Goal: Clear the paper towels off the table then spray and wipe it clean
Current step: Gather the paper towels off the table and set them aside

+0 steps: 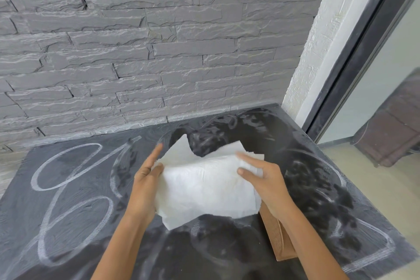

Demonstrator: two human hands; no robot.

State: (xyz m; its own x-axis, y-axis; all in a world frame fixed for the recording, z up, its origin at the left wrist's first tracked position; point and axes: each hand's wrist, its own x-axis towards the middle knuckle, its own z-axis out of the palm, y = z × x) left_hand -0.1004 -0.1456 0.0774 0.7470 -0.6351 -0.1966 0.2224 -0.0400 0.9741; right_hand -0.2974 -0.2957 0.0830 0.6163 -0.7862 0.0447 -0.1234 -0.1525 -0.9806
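A loose stack of white paper towels lies in the middle of the dark table. My left hand presses against the stack's left side with the thumb on top. My right hand grips the right side, fingers spread over the top sheets. White chalky loops and smears cover the table top. No spray bottle is in view.
A brown cloth lies on the table under my right forearm. A grey stone wall runs along the table's far edge. A dark door frame and glass stand at the right, past the table's right edge.
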